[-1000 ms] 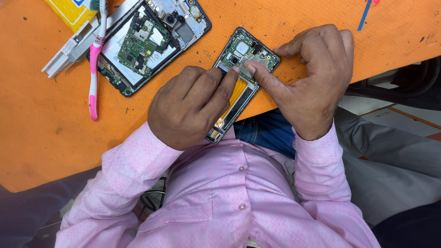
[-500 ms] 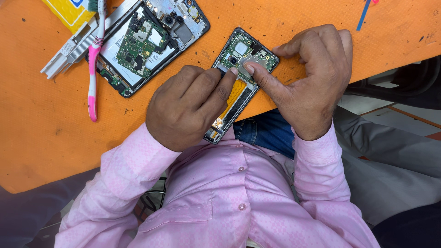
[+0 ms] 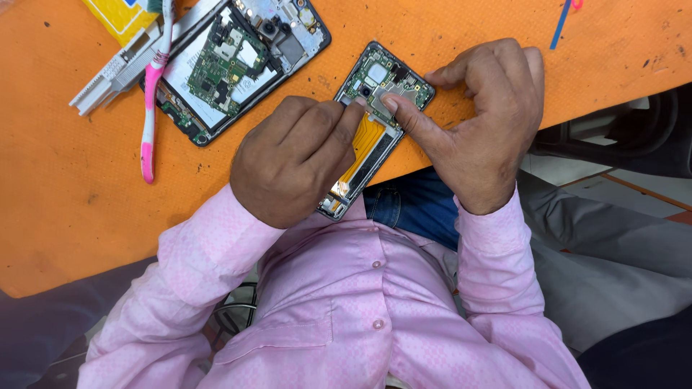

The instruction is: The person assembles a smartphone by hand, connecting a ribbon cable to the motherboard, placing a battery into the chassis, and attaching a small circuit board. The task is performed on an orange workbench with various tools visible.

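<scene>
The left hand (image 3: 292, 162) curls loosely, fingertips pinched together and pointing right. The right hand (image 3: 479, 122) spreads, index finger extended toward the left hand's fingertips, nearly meeting them.
</scene>
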